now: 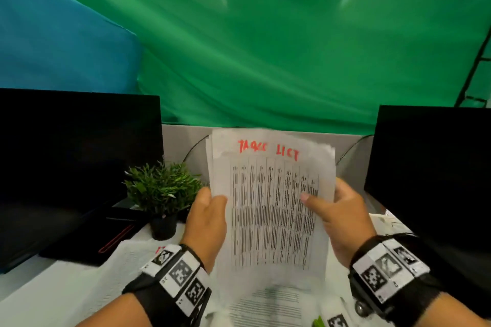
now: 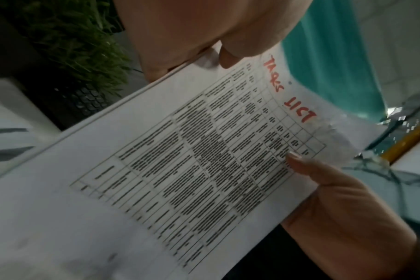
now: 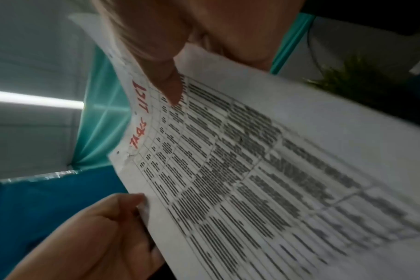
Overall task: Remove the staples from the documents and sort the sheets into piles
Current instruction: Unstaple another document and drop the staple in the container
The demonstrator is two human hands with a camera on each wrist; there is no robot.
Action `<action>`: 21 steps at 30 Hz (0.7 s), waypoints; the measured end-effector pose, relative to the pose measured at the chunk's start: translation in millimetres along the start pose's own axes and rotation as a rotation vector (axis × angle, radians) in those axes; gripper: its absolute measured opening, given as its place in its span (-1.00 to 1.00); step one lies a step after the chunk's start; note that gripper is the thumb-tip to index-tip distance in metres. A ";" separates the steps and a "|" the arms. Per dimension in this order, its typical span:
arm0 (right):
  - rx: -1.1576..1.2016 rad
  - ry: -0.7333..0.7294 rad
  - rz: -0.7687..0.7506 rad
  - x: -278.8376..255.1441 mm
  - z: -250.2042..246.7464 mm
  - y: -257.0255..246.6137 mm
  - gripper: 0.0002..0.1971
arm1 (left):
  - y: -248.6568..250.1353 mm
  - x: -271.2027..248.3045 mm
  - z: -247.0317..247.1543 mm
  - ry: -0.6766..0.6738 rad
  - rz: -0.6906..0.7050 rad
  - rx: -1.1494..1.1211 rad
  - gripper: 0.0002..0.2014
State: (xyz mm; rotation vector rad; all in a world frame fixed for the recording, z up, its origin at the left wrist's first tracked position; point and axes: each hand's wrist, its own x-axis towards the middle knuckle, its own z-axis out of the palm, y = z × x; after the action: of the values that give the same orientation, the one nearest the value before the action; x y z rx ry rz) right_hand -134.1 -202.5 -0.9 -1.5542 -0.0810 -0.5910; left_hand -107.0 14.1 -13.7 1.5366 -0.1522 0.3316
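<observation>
I hold a sheaf of white sheets (image 1: 268,202) upright in front of me; the top sheet has a printed table and a red handwritten heading. My left hand (image 1: 207,220) grips its left edge, thumb on the front. My right hand (image 1: 342,218) grips the right edge, thumb (image 1: 309,200) pressed on the table print. In the left wrist view the sheaf (image 2: 180,161) slants across the frame, with the right thumb (image 2: 307,166) on it. The right wrist view shows the sheaf (image 3: 264,170) and my left hand (image 3: 103,227) at its edge. Small holes mark the sheaf's top margin; no staple is visible.
More printed sheets (image 1: 268,305) lie on the white desk below. A small potted plant (image 1: 163,194) stands left of the sheaf. Dark monitors stand at the left (image 1: 74,154) and right (image 1: 435,167). A green object (image 1: 318,322) lies at the bottom edge. A green backdrop hangs behind.
</observation>
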 end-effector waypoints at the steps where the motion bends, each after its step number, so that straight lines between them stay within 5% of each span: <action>1: -0.016 -0.026 0.033 -5.3 -0.7 6.4 -0.67 | -4.4 -4.1 -0.6 -0.005 -0.023 0.005 -0.83; 17: 0.058 0.011 0.078 0.0 -4.4 10.1 -0.76 | -10.6 -0.3 7.3 0.045 0.062 -0.044 -0.79; 21: 0.046 -0.031 0.113 -6.7 -8.1 14.4 -0.74 | -17.0 -5.6 6.5 -0.041 0.022 -0.013 -0.79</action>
State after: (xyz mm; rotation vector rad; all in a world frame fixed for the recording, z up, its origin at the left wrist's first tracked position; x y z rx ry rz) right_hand -136.6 -209.5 -17.1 -1.5129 -0.0299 -0.4734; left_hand -106.4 7.0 -31.4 1.5302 -0.2031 0.3157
